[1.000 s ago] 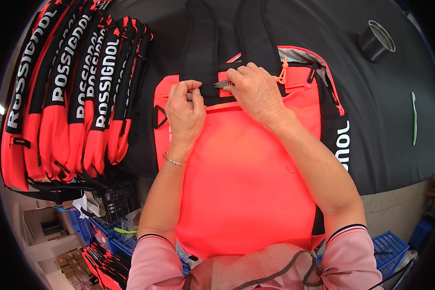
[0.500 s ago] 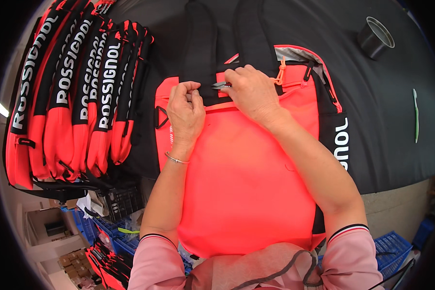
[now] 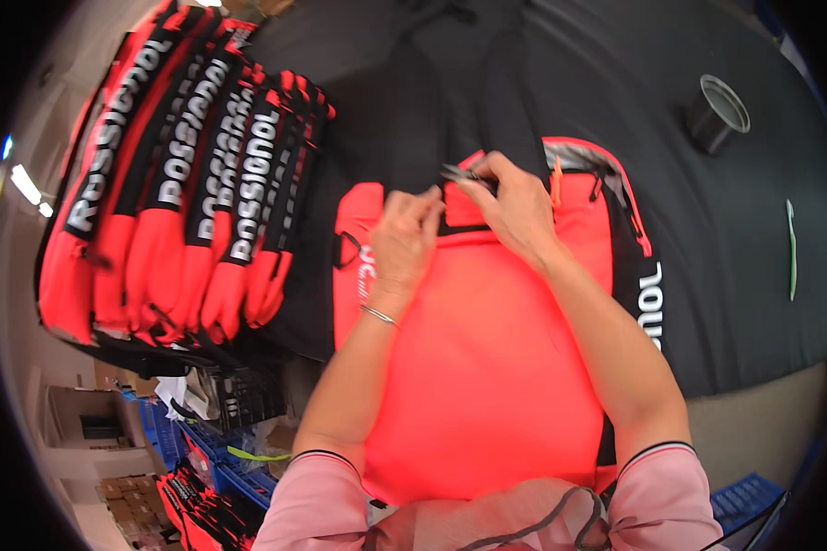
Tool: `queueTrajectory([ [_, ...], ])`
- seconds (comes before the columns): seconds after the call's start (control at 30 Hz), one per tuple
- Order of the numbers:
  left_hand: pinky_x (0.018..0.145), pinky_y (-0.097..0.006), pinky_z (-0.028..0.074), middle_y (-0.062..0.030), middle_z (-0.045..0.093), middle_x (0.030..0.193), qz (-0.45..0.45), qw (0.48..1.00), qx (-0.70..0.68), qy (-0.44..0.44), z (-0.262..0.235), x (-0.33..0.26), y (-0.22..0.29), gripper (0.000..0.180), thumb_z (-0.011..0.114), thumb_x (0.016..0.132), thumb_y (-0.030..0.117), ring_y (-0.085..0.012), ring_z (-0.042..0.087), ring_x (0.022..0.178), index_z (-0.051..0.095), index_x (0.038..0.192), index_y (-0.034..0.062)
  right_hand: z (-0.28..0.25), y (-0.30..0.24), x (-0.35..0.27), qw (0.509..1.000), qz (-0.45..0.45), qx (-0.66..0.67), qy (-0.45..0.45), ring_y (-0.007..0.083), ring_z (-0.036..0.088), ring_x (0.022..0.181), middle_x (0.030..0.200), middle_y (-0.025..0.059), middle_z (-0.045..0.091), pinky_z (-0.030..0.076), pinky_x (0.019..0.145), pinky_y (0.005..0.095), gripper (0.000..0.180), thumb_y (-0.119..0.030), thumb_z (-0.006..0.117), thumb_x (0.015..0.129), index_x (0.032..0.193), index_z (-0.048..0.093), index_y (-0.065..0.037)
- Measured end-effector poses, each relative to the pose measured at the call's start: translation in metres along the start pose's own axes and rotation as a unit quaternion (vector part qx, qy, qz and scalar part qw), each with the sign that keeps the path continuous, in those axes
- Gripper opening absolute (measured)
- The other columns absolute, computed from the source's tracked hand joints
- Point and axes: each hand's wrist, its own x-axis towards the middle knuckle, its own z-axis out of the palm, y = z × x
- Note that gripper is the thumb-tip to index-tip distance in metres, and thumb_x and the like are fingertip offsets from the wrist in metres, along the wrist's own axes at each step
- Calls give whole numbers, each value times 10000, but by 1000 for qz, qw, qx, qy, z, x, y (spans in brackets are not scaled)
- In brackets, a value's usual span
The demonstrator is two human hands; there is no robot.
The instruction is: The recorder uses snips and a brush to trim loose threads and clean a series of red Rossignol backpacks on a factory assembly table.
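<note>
A neon coral and black backpack (image 3: 487,367) lies in front of me, its black straps (image 3: 413,101) stretched toward the far side. My right hand (image 3: 516,207) is over its upper part, wrapped round small metal thread snips (image 3: 459,173) whose blades point left toward the strap. Close by on the left, my left hand (image 3: 406,237) has thumb and forefinger pinched together at the bag's top edge; whatever they hold is too small to make out. An orange cord pull (image 3: 555,182) hangs beside the partly opened zip at the top right, where grey lining (image 3: 574,154) shows.
Several matching backpacks (image 3: 142,266) stand in a row at the left on the black-covered table (image 3: 726,303). A dark metal cup (image 3: 719,112) and a green-white toothbrush (image 3: 791,248) are at the right. Blue crates (image 3: 234,477) and more bags (image 3: 198,510) sit below left.
The whole view has shifted, so everything appears lower and partly further right. The snips have lifted slightly away from my left fingers, which keep their pinch.
</note>
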Motion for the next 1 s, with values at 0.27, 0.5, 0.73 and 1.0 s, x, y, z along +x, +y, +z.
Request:
queueTrajectory([
  [0.27,598,-423,559,-133,540,904,46,998,47,10,14,-11,4,93,649,924,127,-353,643,718,602,904,49,4,22,-6,994,-88,-51,37,314,672,712,785,143,690,504,651,395,264,-263,726,888,931,639,-18],
  [0.5,588,-495,548,-174,524,936,-18,996,82,-5,22,-11,6,136,565,979,174,-404,646,729,523,984,45,4,24,-16,979,-133,-157,9,308,652,820,813,113,662,519,723,452,276,-272,779,812,890,626,-57],
  [0.73,723,-498,527,-191,545,995,-61,993,-13,96,23,-11,-2,146,513,1014,171,-406,603,890,520,1035,27,16,34,-12,958,-183,-222,7,288,634,856,843,86,658,524,737,423,287,-270,799,779,885,630,-64],
  [1.0,799,-487,487,-193,563,1021,-106,988,-44,108,20,-10,3,169,483,1029,169,-410,568,962,518,1069,9,22,36,-11,921,-271,-278,15,271,623,838,836,75,643,509,748,423,269,-239,803,733,854,629,-72],
])
